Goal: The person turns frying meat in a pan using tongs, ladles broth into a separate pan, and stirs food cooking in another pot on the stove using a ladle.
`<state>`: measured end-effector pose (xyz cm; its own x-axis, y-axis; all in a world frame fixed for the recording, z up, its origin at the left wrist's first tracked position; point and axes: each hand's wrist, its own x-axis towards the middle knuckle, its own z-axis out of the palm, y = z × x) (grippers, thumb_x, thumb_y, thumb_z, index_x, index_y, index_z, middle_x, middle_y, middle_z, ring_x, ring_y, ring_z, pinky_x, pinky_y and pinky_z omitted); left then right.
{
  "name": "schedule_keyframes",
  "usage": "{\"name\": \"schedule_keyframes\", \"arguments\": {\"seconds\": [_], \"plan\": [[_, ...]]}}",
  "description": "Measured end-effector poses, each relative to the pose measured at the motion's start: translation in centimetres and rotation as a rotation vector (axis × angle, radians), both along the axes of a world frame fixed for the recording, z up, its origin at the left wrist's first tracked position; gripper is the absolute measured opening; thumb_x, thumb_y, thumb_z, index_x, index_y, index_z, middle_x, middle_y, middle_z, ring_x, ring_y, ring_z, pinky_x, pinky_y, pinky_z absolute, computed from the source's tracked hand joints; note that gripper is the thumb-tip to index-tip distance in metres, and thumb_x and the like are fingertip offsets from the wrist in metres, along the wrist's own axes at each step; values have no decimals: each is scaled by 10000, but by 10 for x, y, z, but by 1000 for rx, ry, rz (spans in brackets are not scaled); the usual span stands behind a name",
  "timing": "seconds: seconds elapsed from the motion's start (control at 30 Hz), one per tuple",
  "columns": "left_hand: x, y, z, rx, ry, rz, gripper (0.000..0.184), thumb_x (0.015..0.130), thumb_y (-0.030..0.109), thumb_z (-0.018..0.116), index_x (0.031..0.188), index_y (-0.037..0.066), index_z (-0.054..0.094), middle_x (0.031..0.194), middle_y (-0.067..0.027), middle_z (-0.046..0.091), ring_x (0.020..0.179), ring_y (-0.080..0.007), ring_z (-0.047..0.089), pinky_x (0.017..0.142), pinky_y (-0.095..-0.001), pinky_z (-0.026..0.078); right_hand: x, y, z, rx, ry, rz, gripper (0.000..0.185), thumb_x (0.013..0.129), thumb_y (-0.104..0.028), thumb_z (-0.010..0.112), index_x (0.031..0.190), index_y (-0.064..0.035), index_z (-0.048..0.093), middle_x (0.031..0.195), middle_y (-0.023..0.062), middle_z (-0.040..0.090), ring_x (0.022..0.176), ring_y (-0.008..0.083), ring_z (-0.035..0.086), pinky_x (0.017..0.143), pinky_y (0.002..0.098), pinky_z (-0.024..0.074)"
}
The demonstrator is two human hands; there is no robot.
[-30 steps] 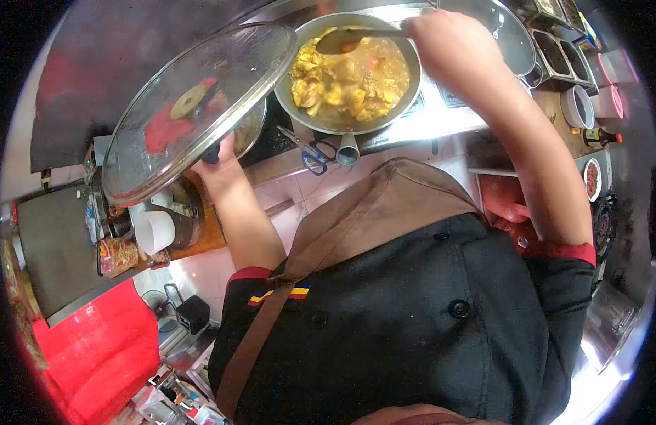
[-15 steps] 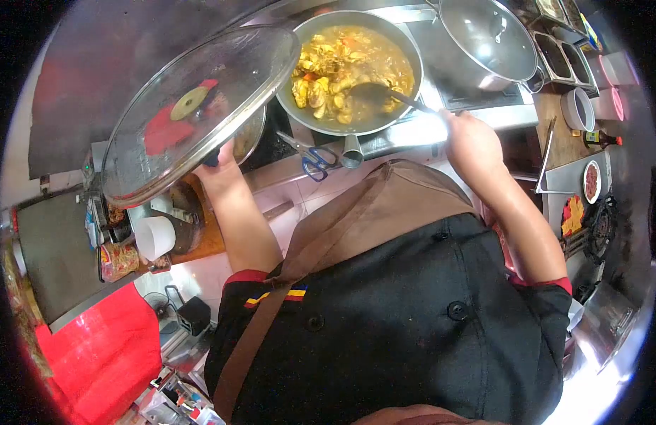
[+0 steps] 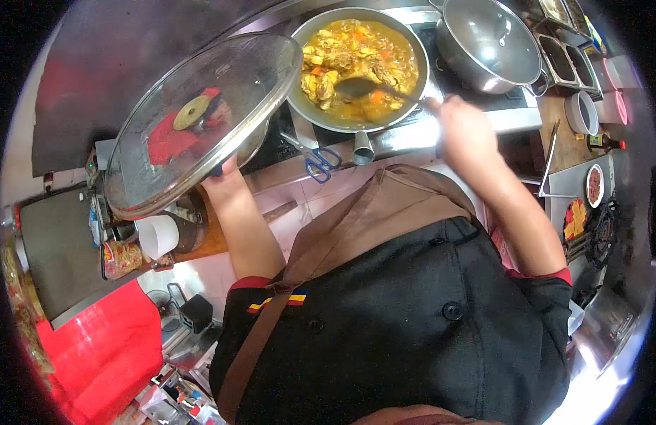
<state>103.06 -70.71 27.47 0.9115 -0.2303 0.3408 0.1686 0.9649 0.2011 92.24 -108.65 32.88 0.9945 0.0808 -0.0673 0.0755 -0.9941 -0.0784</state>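
Pan [image 3: 314,118]: far centre, on the stove, handle stub [image 3: 363,149] pointing near; uncovered, food inside.
Food [image 3: 356,53]: yellow-brown pieces with orange bits in sauce, spread across the pan. Pieces look coated; doneness can't be read from here.
Left hand [image 3: 229,171]: closed on the glass lid [image 3: 250,74] from behind; exact grip blurred by the fogged glass.
Lid: off the pan, steeply tilted, held on the left. Its right edge overlaps the pan's left rim in view; can't tell if they touch.
Right hand [image 3: 466,129]: closed around the handle of a dark spoon [image 3: 353,87], right of the pan.
Spoon: head down in the sauce, shaft crossing the pan's right rim.
Pan status: uncovering done, spoon in. My read: stirring under way, not finished.
Lid status: not back on; covering would be open work. Food is in the pan, not dished out.
Scissors [image 3: 319,161]: left of the handle stub, near stove edge, untouched.
Pot [image 3: 487,53]: right of the pan, own glass lid on, neither hand at it.
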Motion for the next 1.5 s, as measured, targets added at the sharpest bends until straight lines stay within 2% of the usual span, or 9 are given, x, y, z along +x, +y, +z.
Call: {"name": "schedule_keyframes", "arguments": {"seconds": [0.13,0.3,0.33,0.37,0.67,0.93,1.13,1.23,1.5], "plan": [[-15,-5,10,-40,78,-52,452,807,284,585,1151,-1,513,1217,-177,518,1148,-338,464,994,-526,337,61,-4,-4,24,-297,39,153,827,-100,458,913,-47,574,815,162,609,733,310,630,642,393,519],[-7,8,3,12,56,26,462,834,279,564,1196,1,493,1239,-183,503,1163,-362,447,1016,-555,293,138,12,-60,102,-111,-87,256,834,-43,446,1073,-44,537,978,189,586,880,331,618,753,408,513],[-11,6,5,118,177,233,400,814,279,591,1115,22,535,1130,-155,555,1061,-327,496,898,-491,372,143,16,-78,128,-93,-53,271,828,-42,457,1085,-52,543,979,187,587,881,330,619,749,410,514],[-17,-3,11,224,302,441,340,793,280,617,1034,43,578,1021,-128,606,960,-292,545,779,-428,451,143,20,-78,153,-71,-19,288,822,-42,468,1098,-60,548,980,184,588,881,329,621,744,411,516],[-23,-2,4,241,324,474,343,789,331,613,1006,67,584,1017,-109,608,918,-276,562,767,-423,450,60,10,-67,59,-189,413,200,797,-101,501,967,-105,606,830,107,594,792,273,629,670,373,522],[-33,-13,17,252,295,495,383,781,351,624,1042,73,585,1049,-130,591,959,-292,521,745,-369,419,21,-56,-30,76,-257,173,352,792,-49,468,1076,-183,626,816,83,577,757,265,612,657,381,500],[-27,-11,17,92,295,217,351,794,315,616,1033,59,582,1058,-132,588,983,-294,520,786,-373,413,-16,-62,7,118,-88,-28,340,775,-36,496,1058,-157,640,886,112,601,815,298,614,730,394,494],[-8,-1,4,3,105,61,412,820,248,574,1133,-13,517,1224,-200,512,1172,-356,449,1004,-550,328,-17,-58,-29,157,-14,-126,393,745,7,517,1094,-143,617,1116,165,586,989,334,588,838,401,476],[9,-19,7,44,214,-19,497,728,195,637,1149,-38,513,1287,-279,404,1232,-441,337,1027,-541,309,-38,-73,-55,460,-135,-226,358,789,-35,511,1115,-149,605,929,154,610,828,324,592,714,399,465]]}}
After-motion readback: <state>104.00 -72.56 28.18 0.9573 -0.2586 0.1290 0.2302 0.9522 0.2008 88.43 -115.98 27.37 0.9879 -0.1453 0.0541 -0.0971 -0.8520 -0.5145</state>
